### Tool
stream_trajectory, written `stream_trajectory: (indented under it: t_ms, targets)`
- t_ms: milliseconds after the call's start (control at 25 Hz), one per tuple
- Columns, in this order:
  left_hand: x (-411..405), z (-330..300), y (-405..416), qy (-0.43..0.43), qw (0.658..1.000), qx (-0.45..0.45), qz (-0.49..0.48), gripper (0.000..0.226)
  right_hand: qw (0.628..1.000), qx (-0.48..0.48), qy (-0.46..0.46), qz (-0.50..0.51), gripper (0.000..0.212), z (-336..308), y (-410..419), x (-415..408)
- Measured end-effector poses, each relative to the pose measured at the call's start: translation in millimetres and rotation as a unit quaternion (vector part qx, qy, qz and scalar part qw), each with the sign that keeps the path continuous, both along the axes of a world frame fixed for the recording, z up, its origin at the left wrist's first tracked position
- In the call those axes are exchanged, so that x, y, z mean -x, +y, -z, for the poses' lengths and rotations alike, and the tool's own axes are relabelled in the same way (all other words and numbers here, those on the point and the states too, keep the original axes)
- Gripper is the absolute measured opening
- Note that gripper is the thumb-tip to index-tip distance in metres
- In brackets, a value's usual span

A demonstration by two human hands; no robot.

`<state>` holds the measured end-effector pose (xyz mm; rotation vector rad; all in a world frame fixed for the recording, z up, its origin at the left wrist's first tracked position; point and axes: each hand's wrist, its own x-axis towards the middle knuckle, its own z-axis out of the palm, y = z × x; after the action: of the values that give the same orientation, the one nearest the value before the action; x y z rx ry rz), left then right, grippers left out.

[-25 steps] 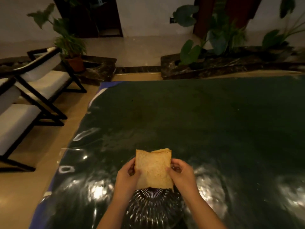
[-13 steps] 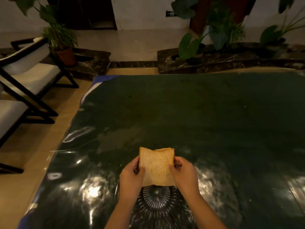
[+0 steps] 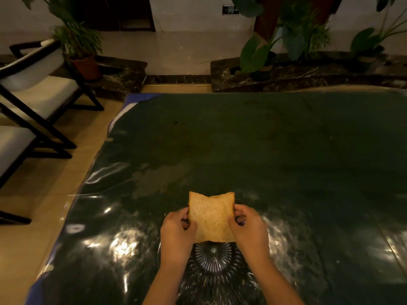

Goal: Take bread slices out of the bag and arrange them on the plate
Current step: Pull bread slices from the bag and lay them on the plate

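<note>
A tan bread slice (image 3: 210, 216) is held upright-tilted above a clear ribbed glass plate (image 3: 214, 267) near the table's front edge. My left hand (image 3: 177, 231) pinches the slice's left side and my right hand (image 3: 248, 228) pinches its right side. The slice's top edge sags in the middle. The plate sits just below and nearer than the slice, partly hidden by my forearms. No bread bag is in view.
The plate rests on a dark green table (image 3: 264, 150) under a shiny plastic cover. Black-framed chairs with white cushions (image 3: 33, 95) stand to the left. Potted plants (image 3: 81, 47) and a dark stone planter ledge (image 3: 308, 71) lie beyond the far edge.
Both hands stay on the bread slice, which has sunk slightly toward the plate. My head has tilted, shifting the room upward and leftward in view.
</note>
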<state>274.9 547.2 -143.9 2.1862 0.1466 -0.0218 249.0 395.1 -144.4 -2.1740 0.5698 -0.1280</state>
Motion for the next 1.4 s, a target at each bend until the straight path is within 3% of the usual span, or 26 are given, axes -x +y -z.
stream_trajectory:
  t_ms: [160, 560, 760, 880, 1240, 1400]
  targets:
    - [9, -6, 0, 0.013, 1.000, 0.018, 0.009, 0.043, 0.999, -0.030, -0.023, 0.005, 0.031, -5, 4, 8]
    - [49, 7, 10, 0.042, 0.997, 0.065, -0.008, 0.040, 0.989, -0.130, 0.018, 0.071, 0.033, 8, 2, 45]
    - [46, 11, 9, 0.027, 0.998, 0.028, -0.045, 0.036, 0.996, -0.072, 0.020, 0.052, 0.034, 12, 1, 46]
    - [34, 10, 6, 0.049, 0.999, 0.017, 0.010, 0.028, 0.999, -0.009, 0.037, 0.015, 0.039, 12, 3, 47]
    - [32, 16, 3, 0.046, 0.998, 0.045, 0.004, 0.035, 0.998, 0.004, 0.053, 0.026, 0.046, 8, 12, 46]
    - [33, 13, 3, 0.046, 0.998, 0.035, 0.019, 0.032, 0.998, 0.006, 0.061, 0.009, 0.034, 5, 7, 46]
